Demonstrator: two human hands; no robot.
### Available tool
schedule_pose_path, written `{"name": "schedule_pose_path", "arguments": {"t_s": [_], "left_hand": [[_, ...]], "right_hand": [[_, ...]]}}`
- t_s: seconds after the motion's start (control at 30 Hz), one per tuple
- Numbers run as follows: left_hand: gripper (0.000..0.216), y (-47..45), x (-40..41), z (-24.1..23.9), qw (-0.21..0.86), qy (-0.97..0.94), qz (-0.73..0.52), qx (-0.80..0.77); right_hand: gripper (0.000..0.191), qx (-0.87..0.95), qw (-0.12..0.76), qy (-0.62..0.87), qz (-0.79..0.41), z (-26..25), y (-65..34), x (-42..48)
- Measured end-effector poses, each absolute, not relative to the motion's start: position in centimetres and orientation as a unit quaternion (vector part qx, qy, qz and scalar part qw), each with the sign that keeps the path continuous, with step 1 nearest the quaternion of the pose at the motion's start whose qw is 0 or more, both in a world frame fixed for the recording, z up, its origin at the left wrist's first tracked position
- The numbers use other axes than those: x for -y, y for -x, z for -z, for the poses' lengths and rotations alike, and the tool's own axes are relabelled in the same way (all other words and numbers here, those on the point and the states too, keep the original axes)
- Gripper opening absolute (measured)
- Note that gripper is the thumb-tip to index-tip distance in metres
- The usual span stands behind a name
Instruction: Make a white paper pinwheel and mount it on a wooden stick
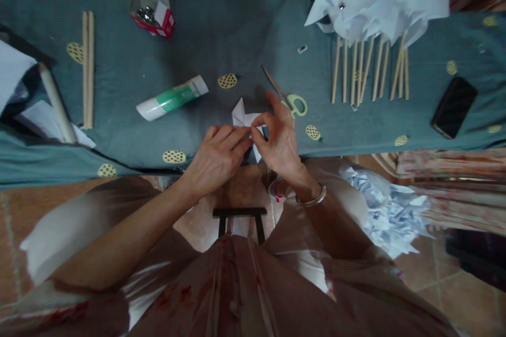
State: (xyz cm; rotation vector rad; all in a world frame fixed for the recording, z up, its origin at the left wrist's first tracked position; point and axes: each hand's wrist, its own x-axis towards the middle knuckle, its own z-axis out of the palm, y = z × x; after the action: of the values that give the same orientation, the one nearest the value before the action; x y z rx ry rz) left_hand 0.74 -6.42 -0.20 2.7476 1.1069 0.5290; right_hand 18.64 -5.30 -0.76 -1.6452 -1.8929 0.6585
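Near the front edge of the cloth-covered table, a small white paper pinwheel (239, 115) lies partly hidden under my fingers. My left hand (222, 151) is closed over its left side, fingertips pressing the paper. With thumb and index finger pinched at its centre, my right hand (280, 143) also grips it; anything tiny between those fingertips cannot be made out. Just beyond my right hand lie scissors (295, 105) with light green handles, blades pointing away to the left. A white and green glue stick (173, 98) rests to the left of the paper.
A small red box (158, 23) with shiny metal pins stands open at the back. Two wooden sticks (88, 71) lie left. Finished white pinwheels (375, 5) on sticks are piled back right, near a black phone (454, 107). Folded papers (395, 216) sit low at right.
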Motion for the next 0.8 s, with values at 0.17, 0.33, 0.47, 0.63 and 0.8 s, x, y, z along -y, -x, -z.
{"name": "schedule_pose_path", "arguments": {"t_s": [0.17,0.33,0.47,0.63,0.8], "left_hand": [[0.027,-0.7,6.3,0.1,0.071,-0.912,-0.178,-0.363],[0.027,-0.7,6.3,0.0,0.075,-0.912,-0.183,-0.359],[0.027,-0.7,6.4,0.1,0.072,-0.912,-0.19,-0.355],[0.026,-0.8,6.3,-0.1,0.063,-0.916,-0.177,-0.354],[0.028,-1.1,6.1,-0.4,0.068,-0.915,-0.161,-0.363]], "right_hand": [[0.007,0.701,0.28,0.616,-0.226,0.9,-18.5,5.3],[0.009,0.714,0.258,0.615,-0.214,1.4,-18.7,5.3],[0.011,0.715,0.272,0.614,-0.194,1.7,-18.6,5.3],[0.01,0.713,0.278,0.619,-0.176,1.7,-18.3,5.5],[0.007,0.72,0.285,0.606,-0.181,1.3,-18.8,5.4]]}}
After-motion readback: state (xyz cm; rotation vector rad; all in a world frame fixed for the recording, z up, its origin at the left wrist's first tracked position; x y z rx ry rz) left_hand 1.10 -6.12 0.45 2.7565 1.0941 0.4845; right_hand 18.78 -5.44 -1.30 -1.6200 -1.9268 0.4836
